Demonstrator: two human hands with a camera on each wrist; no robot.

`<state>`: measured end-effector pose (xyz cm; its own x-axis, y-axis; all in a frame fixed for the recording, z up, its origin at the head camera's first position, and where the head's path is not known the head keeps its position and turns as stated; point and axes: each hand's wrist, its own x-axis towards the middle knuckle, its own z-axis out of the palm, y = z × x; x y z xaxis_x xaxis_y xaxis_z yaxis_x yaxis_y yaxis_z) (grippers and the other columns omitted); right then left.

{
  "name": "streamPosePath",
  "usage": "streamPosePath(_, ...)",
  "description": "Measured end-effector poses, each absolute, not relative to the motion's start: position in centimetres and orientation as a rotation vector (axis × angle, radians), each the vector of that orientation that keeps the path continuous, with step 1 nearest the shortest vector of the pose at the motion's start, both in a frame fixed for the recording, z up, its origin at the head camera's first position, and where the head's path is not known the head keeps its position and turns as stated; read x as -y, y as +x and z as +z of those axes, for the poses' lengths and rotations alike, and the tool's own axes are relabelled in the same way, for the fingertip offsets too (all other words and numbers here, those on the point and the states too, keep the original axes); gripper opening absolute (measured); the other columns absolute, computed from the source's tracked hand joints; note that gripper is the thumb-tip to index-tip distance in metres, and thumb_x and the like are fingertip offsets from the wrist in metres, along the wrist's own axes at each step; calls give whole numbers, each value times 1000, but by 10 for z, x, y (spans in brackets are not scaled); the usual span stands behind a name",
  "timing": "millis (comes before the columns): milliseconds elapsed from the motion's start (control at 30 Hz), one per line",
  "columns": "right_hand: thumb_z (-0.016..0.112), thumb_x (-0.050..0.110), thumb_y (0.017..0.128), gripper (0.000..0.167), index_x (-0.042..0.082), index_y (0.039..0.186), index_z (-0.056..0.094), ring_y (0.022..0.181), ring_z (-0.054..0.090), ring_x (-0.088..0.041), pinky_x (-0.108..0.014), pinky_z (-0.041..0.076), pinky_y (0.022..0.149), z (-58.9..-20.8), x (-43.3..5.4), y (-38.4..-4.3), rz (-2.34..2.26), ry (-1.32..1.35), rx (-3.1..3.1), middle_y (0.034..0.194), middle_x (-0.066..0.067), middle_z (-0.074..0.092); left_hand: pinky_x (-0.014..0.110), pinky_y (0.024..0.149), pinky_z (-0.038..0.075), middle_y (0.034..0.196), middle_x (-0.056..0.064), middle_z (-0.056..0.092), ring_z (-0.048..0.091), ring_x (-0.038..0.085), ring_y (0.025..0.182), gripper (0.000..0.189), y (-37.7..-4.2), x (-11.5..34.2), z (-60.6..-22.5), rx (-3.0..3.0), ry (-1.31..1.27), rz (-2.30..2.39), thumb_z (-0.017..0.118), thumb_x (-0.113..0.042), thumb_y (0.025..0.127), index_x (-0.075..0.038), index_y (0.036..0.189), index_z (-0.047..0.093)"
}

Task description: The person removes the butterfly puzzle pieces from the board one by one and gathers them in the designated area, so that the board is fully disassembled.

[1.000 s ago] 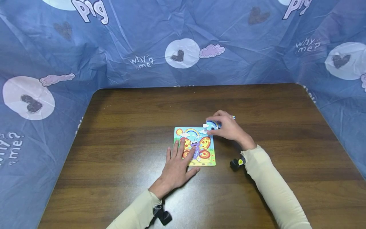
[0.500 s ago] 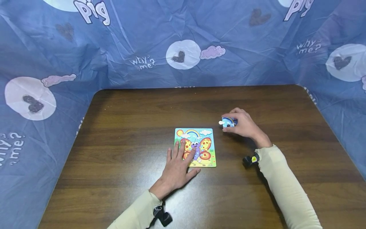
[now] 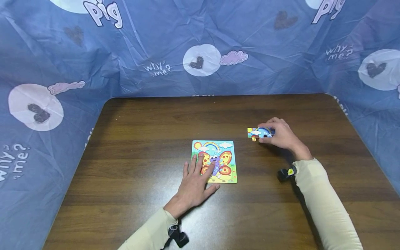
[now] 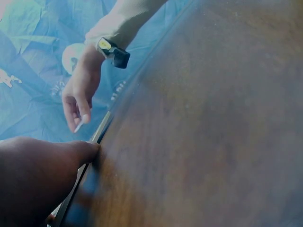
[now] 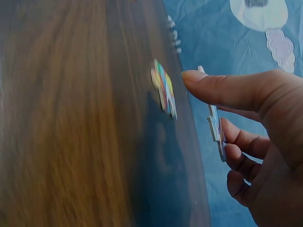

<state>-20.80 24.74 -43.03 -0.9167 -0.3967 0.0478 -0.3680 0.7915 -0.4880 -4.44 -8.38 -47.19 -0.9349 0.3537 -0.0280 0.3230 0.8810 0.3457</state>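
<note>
Right of the butterfly board, right hand: clamped on the rainbow piece, pinching it between thumb and fingertips, and there it goes, over toward the loose piece!

Rainbow piece: blue with a curve of rainbow, apparently raised off the table, well away from the board; seen nearly edge-on from the right wrist.

Loose piece: yellow and blue, apparently lying on the table, just left of the gripping fingers; close up against the rainbow piece from the head, with a gap showing from the right wrist.

Move of the rainbow piece: just carried farther right; over the board's top right corner a second ago, well clear of it now. Judged from that, a matter of piece beside piece rather than piece on board, with no join made yet.

Sight of the loose piece: hidden half a second ago, in full view now.

Left hand: gripping nothing, fingers straight and apart, resting on the board's lower left, barely changed.

Blue cloth: hanging behind the table.
</note>
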Motion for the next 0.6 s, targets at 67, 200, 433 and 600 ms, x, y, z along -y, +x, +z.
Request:
streamPosePath(67, 85, 18, 76, 54, 2, 125, 68, 112, 55, -40, -55, 36, 97, -431, -253, -210, -773, -620, -2929, 118, -27, 63, 69, 119, 18, 166, 25, 16, 14, 45, 155, 72, -44, 84, -472, -2958, 533, 524, 55, -58, 94, -22, 155, 38)
streamPosePath(200, 86, 18, 76, 54, 1, 124, 68, 112, 55, -40, -54, 35, 97, -434, -264, -214, -765, -589, -2934, 117, -28, 65, 69, 119, 17, 166, 25, 16, 14, 46, 155, 72, -45, 84, -472, -2955, 536, 527, 54, -58, 95, -22, 155, 38)
streamPosePath(433, 86, 16, 75, 54, 0, 123, 69, 112, 55, -41, -51, 34, 94, -439, -278, -221, -742, -541, -2929, 118, -30, 65, 69, 119, 16, 166, 25, 16, 13, 45, 155, 73, -45, 84, -472, -2949, 535, 521, 54, -58, 95, -22, 156, 37)
streamPosePath(600, 86, 17, 75, 55, 0, 124, 68, 113, 56, -42, -52, 36, 95, -442, -282, -223, -699, -526, -2922, 119, -31, 65, 69, 119, 16, 167, 25, 16, 12, 45, 155, 73, -45, 84, -473, -2949, 533, 521, 54, -58, 95, -23, 156, 37)
